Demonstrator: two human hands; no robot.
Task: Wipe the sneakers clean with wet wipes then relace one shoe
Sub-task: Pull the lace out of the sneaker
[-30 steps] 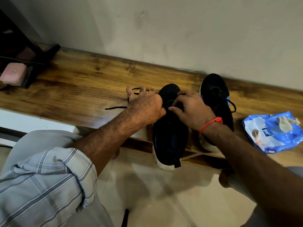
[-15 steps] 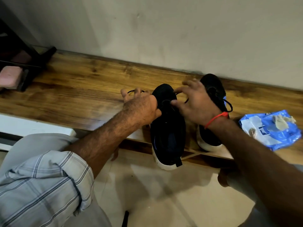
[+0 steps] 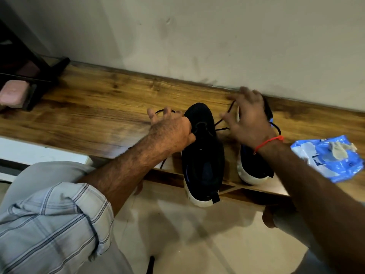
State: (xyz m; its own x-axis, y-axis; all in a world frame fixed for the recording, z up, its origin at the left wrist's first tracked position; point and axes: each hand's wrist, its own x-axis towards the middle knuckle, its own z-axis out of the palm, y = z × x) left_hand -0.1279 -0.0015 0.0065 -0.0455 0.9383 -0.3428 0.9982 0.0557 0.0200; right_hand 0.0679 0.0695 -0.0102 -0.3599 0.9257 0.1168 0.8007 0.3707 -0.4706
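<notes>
Black knit sneaker [image 3: 203, 155], heel overhanging the wooden shelf [image 3: 94, 115], looks light and soft. At its nine o'clock the left hand [image 3: 169, 133] pinches the thin, limp lace [image 3: 221, 123]; at two o'clock the right hand [image 3: 248, 119] pulls its other end; best gripped near the tip.

The right hand [image 3: 249, 117] is motion-blurred and covers the toe of the far shoe [image 3: 254, 167]; whether its fingers pinch the lace [image 3: 223, 123] cannot be told; the left hand [image 3: 170, 131] hides the near shoe's [image 3: 203, 155] left side; the wipes pack [image 3: 327, 158] print is unreadable; the rack [image 3: 29, 76] is cut off at the left edge.
</notes>
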